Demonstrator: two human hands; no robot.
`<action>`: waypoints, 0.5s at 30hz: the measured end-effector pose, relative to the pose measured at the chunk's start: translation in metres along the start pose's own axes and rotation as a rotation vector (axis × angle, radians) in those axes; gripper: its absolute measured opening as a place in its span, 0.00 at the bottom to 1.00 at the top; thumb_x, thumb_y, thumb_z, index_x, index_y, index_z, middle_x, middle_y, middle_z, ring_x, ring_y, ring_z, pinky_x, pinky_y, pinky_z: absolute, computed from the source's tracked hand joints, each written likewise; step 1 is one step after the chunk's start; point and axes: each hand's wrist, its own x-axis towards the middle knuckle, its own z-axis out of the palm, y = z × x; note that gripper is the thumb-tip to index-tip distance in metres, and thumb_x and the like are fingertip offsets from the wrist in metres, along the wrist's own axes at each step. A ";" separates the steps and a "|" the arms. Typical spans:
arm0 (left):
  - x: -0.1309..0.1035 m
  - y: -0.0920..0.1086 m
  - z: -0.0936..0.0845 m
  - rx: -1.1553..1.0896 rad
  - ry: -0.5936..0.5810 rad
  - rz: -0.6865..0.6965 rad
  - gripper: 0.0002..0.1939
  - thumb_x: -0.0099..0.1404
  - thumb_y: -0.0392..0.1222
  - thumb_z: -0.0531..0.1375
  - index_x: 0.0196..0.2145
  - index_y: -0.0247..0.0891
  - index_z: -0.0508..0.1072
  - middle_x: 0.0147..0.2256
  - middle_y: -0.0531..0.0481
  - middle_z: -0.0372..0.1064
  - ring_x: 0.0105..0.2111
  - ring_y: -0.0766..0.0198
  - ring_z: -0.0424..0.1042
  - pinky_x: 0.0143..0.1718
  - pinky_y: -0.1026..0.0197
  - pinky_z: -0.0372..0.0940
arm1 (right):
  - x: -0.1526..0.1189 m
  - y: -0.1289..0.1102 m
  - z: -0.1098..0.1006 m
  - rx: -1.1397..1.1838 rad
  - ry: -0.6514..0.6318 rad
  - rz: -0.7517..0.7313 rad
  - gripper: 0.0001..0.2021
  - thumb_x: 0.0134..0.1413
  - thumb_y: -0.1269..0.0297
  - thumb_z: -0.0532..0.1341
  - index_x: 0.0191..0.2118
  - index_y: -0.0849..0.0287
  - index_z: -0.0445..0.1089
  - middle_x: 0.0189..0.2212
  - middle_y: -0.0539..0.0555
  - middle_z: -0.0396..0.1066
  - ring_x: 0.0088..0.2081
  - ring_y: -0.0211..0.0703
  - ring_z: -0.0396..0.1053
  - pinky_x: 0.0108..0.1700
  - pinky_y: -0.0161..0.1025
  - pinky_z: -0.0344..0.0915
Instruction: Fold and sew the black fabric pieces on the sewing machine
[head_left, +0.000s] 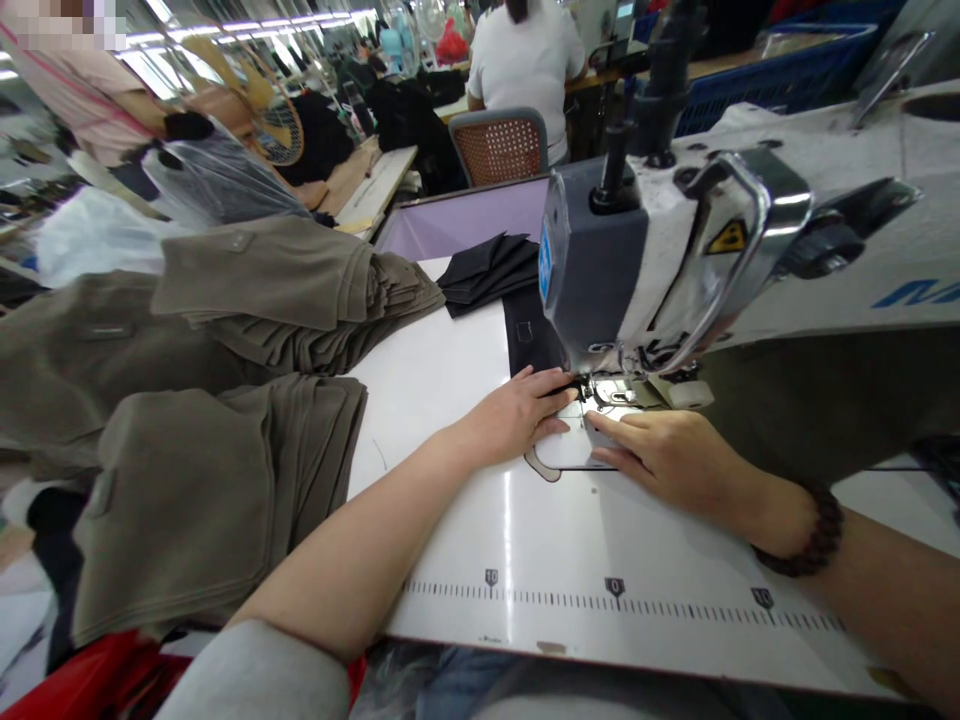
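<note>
Under the presser foot (600, 388) of the industrial sewing machine (675, 260), a narrow black fabric piece (529, 335) is fed across the white table (480, 520), its far end running back toward a fanned stack of black cut pieces (487, 270). The left hand (517, 412) is laid flat beside the needle plate (574, 445), fingers together and pressed down, fingertips touching the black edge at the foot. The right hand (667, 455) rests on the plate, fingers extended and close together, gripping nothing. Good practice, it is judged, calls for even downward pressure, fingertips kept just clear of the needle, and the strip steered straight. Stacks of folded olive-brown garments (225, 400) are piled at the left. A printed ruler scale (615, 598) along the near table edge is marked 10, 0 and 10; a yellow triangular warning label (726, 238) and blue lettering, partly cut off, are seen on the machine body; the blue sticker cannot be read.
</note>
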 end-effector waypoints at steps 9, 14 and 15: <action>0.000 0.020 -0.015 0.066 0.046 -0.048 0.21 0.64 0.47 0.52 0.48 0.28 0.67 0.47 0.38 0.65 0.47 0.54 0.64 0.48 0.52 0.62 | -0.003 0.003 -0.004 0.066 0.048 -0.015 0.12 0.57 0.63 0.51 0.43 0.61 0.67 0.28 0.53 0.72 0.28 0.37 0.68 0.28 0.34 0.57; -0.016 0.057 -0.020 0.043 -0.044 -0.058 0.19 0.62 0.46 0.55 0.45 0.27 0.68 0.45 0.39 0.66 0.44 0.55 0.66 0.45 0.55 0.65 | -0.012 0.007 -0.011 0.112 0.017 -0.115 0.15 0.60 0.61 0.48 0.42 0.61 0.68 0.23 0.51 0.68 0.26 0.37 0.65 0.28 0.35 0.56; -0.018 0.062 -0.017 0.045 -0.045 -0.047 0.18 0.62 0.44 0.55 0.45 0.28 0.68 0.46 0.39 0.65 0.45 0.55 0.65 0.45 0.55 0.65 | -0.013 0.007 -0.012 0.105 0.002 -0.143 0.16 0.60 0.60 0.48 0.41 0.61 0.69 0.22 0.50 0.67 0.25 0.37 0.65 0.28 0.35 0.55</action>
